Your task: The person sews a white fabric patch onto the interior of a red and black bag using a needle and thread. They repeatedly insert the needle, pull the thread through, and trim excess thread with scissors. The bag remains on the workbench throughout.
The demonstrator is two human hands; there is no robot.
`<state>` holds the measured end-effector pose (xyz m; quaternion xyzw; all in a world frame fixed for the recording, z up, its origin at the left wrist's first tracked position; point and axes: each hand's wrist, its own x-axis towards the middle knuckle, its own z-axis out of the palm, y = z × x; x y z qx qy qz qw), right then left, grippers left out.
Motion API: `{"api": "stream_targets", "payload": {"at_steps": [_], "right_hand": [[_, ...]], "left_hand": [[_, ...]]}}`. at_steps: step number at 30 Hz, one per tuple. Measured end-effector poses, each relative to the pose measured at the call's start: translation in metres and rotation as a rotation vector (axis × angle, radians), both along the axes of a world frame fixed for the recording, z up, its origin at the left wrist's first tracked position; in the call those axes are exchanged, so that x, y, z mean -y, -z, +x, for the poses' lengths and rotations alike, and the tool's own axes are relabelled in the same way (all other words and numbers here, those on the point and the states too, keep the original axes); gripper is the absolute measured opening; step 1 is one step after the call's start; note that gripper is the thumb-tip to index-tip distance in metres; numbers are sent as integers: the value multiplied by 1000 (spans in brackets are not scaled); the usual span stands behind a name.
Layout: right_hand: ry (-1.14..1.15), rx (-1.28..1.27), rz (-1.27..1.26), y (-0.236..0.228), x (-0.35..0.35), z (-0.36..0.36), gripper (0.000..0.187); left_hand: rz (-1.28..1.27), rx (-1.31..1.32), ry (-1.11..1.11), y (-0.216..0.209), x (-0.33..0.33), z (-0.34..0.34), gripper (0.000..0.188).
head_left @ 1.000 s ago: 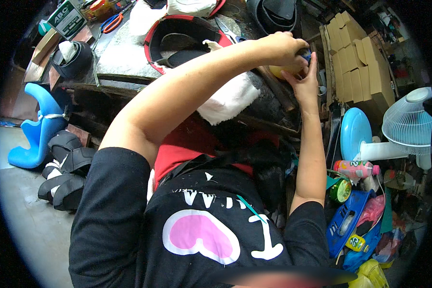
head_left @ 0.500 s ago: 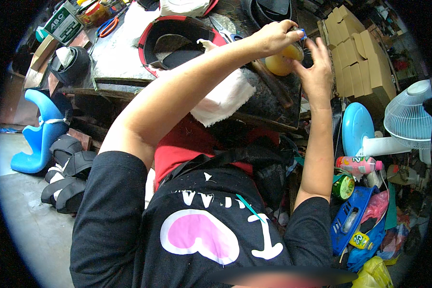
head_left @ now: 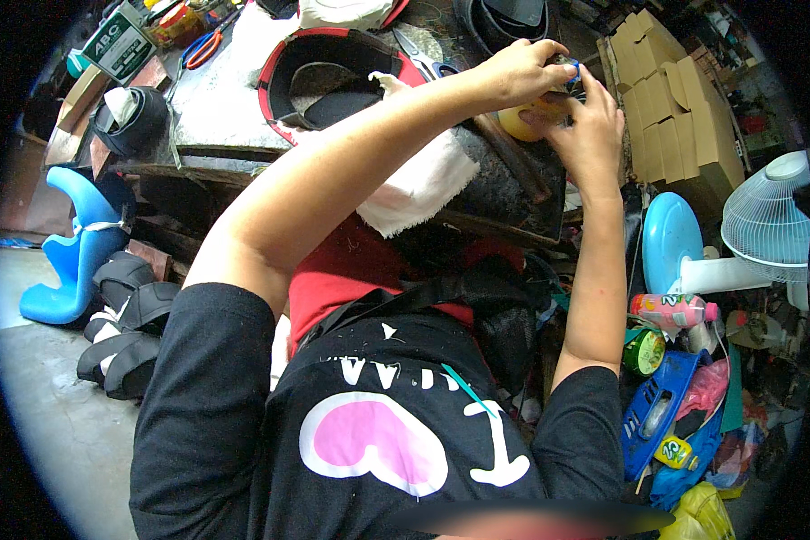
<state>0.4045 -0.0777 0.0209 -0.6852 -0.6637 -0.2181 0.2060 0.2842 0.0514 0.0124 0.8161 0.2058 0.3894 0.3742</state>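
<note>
At the upper right my left hand [head_left: 526,74] reaches across, its fingers closed around a small blue piece [head_left: 574,70]. Just below is a rounded yellowish container [head_left: 518,124], partly covered by the hands; whether the blue piece belongs to it I cannot tell. My right hand [head_left: 589,126] curls in from the right, its thumb against the container and its fingertips at the blue piece. A dark rod-shaped tool [head_left: 513,157] lies beneath them. White cloth [head_left: 423,184] hangs over the table's front edge, beside a red-rimmed black bowl-shaped piece [head_left: 333,85].
Scissors [head_left: 414,49] lie behind the cloth, orange-handled pliers [head_left: 202,49] at the far left. Cardboard boxes [head_left: 675,117] stand right of my hands. A fan [head_left: 769,216], bottles [head_left: 670,309] and a blue basket [head_left: 652,414] crowd the right side. A blue plastic chair [head_left: 76,243] stands left.
My right hand has moved up and left, its spread fingers closing in on the container and the blue piece. My left hand has barely shifted.
</note>
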Motion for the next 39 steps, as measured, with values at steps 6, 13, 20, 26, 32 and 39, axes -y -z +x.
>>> {"api": "stream_targets", "payload": {"at_steps": [6,13,20,26,32,39], "right_hand": [[-20,-17,28,-13,27,4,54],[-82,-192,0,-19,55,8,36],[-309,-1021,114,-19,47,27,40],[-284,-1420,42,20,5,12,54],[-254,-1311,166,35,-12,1,51],[-257,-1436,131,27,-21,2,56]], "left_hand": [[108,-49,-7,2,2,1,56],[1101,-146,21,5,11,-16,51],[895,-231,-50,16,18,-8,61],[875,-164,-71,24,21,-11,59],[964,-150,-177,23,34,-12,67],[824,-337,-328,-8,58,-35,88]]}}
